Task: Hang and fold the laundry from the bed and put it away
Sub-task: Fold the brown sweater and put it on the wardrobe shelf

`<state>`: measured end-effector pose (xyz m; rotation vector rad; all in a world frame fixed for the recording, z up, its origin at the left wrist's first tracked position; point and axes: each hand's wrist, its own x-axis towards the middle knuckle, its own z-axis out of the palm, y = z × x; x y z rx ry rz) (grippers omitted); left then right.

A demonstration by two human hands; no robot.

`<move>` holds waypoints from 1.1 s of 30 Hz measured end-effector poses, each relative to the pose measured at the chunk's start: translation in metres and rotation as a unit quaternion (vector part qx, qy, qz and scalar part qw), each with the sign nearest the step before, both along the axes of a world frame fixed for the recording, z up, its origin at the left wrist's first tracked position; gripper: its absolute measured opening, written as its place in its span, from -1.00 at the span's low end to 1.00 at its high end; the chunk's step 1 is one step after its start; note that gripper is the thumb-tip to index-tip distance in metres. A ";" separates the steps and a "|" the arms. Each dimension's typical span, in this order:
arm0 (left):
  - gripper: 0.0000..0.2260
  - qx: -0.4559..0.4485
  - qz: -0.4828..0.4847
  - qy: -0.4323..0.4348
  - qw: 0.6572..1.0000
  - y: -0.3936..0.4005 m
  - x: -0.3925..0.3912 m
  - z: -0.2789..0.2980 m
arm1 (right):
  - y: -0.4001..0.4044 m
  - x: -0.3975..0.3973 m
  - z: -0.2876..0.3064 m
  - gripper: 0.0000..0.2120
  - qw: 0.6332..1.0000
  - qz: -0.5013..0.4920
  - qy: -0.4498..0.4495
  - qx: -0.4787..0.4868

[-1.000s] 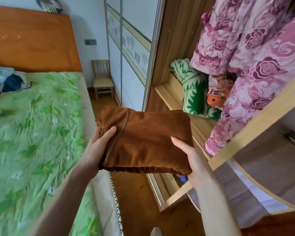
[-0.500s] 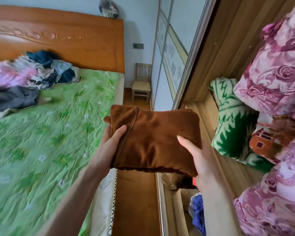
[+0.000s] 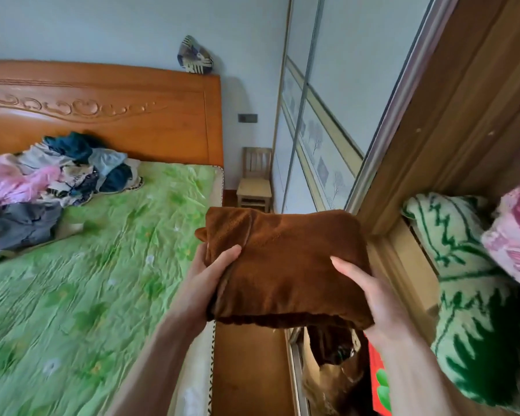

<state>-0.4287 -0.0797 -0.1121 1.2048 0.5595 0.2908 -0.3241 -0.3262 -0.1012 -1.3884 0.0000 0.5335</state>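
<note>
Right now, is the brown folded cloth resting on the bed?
No, both the left hand and right hand hold the brown folded cloth in the air beside the bed.

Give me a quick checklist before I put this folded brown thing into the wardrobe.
1. Grip: left hand and right hand both hold the folded brown garment, thumbs on top. Ok.
2. Fold holding: stays a compact bundle, one corner poking out at the upper left. Ok.
3. Wardrobe open: the shelf is exposed beside the sliding door. Ok.
4. Free shelf room: green patterned blanket and pink floral quilt fill the visible part. Cannot tell.
5. Laundry left: pile of clothes on the bed. Not ok.
</note>
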 end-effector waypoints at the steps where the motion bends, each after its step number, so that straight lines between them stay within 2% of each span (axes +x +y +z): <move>1: -0.48 -0.002 0.006 -0.001 1.000 0.012 0.013 0.002 | 0.016 0.012 0.005 -0.49 1.000 0.001 -0.002 0.002; 3: -0.54 -0.003 0.019 -0.007 1.000 0.037 0.037 0.005 | 0.044 0.032 0.011 -0.53 1.000 -0.002 -0.009 0.005; 7: -0.74 0.003 0.021 -0.012 1.000 0.076 0.077 0.012 | 0.085 0.071 0.013 -0.47 1.000 -0.012 -0.020 -0.012; 12: -0.60 0.014 0.013 -0.004 1.000 0.112 0.122 0.017 | 0.119 0.116 0.010 -0.31 0.999 -0.023 -0.019 -0.028; 18: -0.59 0.020 -0.003 0.012 1.000 0.151 0.190 0.011 | 0.156 0.182 0.010 -0.45 0.999 -0.002 -0.019 -0.026; 24: -0.60 0.039 -0.008 0.021 0.999 0.198 0.283 0.012 | 0.200 0.279 -0.003 -0.39 1.000 -0.003 -0.022 -0.009; 28: -0.48 0.029 0.007 0.025 0.999 0.232 0.356 0.022 | 0.236 0.358 0.008 -0.31 0.999 -0.001 -0.043 -0.021; 33: -0.63 0.001 0.027 0.010 1.000 0.271 0.436 0.036 | 0.278 0.450 0.030 -0.36 0.997 0.020 -0.076 -0.023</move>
